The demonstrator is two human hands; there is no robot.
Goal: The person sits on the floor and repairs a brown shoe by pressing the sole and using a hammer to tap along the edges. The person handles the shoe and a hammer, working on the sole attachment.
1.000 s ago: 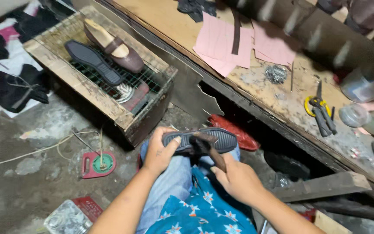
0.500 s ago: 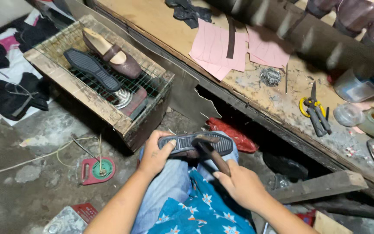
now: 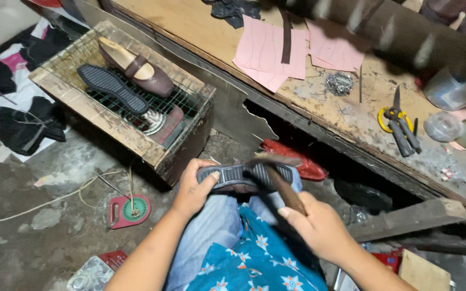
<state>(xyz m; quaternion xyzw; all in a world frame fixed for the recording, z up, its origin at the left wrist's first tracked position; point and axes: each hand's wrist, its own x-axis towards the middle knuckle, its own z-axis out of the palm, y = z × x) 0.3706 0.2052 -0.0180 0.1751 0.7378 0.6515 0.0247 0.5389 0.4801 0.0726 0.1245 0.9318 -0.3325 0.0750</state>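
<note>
Your left hand (image 3: pixel 192 188) clamps the shoe (image 3: pixel 244 177) sole-up on your knee; your right hand (image 3: pixel 319 229) grips the hammer (image 3: pixel 279 178); strike flat, clear of your thumb.

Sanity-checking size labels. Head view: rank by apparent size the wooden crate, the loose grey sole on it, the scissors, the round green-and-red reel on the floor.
1. wooden crate
2. loose grey sole
3. scissors and reel: look alike, unranked.

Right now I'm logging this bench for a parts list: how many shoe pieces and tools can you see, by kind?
Black ribbed soles: 2, one gripped by the left hand, one on the wire-topped crate
Brown shoe on a last: 1
Hammer: 1, in the right hand
Scissors or pliers on the bench: 2
Total: 6
</note>
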